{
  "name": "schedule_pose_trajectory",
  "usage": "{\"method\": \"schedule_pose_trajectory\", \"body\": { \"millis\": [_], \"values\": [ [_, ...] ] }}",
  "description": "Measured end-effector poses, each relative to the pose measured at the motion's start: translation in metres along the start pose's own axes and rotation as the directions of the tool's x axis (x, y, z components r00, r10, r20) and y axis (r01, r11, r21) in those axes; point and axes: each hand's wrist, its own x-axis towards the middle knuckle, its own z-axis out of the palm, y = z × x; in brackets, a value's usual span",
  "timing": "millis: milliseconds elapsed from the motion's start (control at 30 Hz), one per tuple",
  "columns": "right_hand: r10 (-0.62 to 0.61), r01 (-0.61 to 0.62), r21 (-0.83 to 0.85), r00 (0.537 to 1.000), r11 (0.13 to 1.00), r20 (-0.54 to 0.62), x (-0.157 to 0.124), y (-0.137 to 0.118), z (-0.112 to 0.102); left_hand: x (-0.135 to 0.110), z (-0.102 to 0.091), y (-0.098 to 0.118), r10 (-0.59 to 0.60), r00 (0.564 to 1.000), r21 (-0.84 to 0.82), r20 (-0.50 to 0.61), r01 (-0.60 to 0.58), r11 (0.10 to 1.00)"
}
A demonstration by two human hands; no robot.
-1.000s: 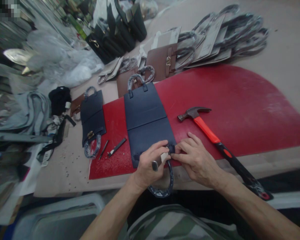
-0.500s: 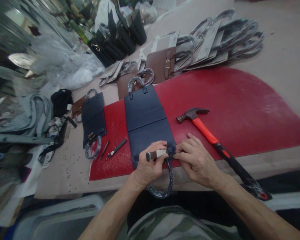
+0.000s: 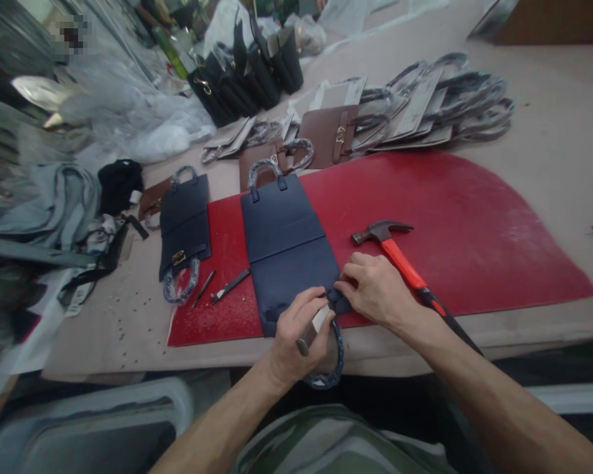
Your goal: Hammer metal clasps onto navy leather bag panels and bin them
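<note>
A navy leather bag panel (image 3: 284, 230) with plastic-wrapped handles lies on a red mat (image 3: 454, 224). At the panel's near edge, my left hand (image 3: 294, 332) is closed on a short metal punch (image 3: 313, 329), its blunt end tilted toward me. The punch's tip is hidden by my fingers and the panel's edge. My right hand (image 3: 373, 283) pinches the panel's near right corner, by a dark strap piece (image 3: 340, 301). Beneath my left hand, a wrapped handle (image 3: 337, 368) hangs over the table's edge. A claw hammer (image 3: 402, 260) with an orange and black grip lies beyond my right hand.
Left of the panel are a thin metal rod (image 3: 204, 289) and a flat dark tool (image 3: 230, 286). Another navy bag panel (image 3: 185, 217) lies further left. Brown bag panels (image 3: 329, 135) and a pile of wrapped handles (image 3: 467, 99) are behind. A grey bin (image 3: 178, 401) stands below the table.
The punch has tipped so its blunt end points lower and nearer to me. My right hand has shifted slightly up and left, fingers drawn in more. The view has shifted a little.
</note>
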Motion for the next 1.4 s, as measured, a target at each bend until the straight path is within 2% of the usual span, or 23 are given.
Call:
{"method": "schedule_pose_trajectory", "body": {
  "millis": [233,433,1000,1233,1400],
  "values": [
    [-0.140,0.156,-0.076,0.973,0.985,0.185,0.020,0.005,-0.015,0.000,0.000,0.000,0.027,0.999,0.026,-0.028,-0.026,0.999],
    [-0.153,0.189,-0.099,0.944,0.977,0.291,0.029,0.007,-0.022,-0.002,0.000,0.003,0.053,0.997,0.063,-0.052,-0.050,0.997],
    [-0.151,0.206,-0.180,0.948,0.962,0.279,0.035,0.002,-0.018,-0.007,0.001,0.001,0.027,0.998,0.034,-0.054,-0.025,0.999],
    [-0.268,0.333,-0.165,0.908,0.929,0.322,0.042,0.007,-0.017,-0.008,0.001,-0.001,0.006,0.999,0.014,-0.041,-0.005,1.000],
    [-0.281,0.344,-0.159,0.905,0.925,0.320,0.042,0.009,-0.017,-0.007,0.001,-0.001,0.014,0.999,0.025,-0.044,-0.013,1.000]
  ]
}}
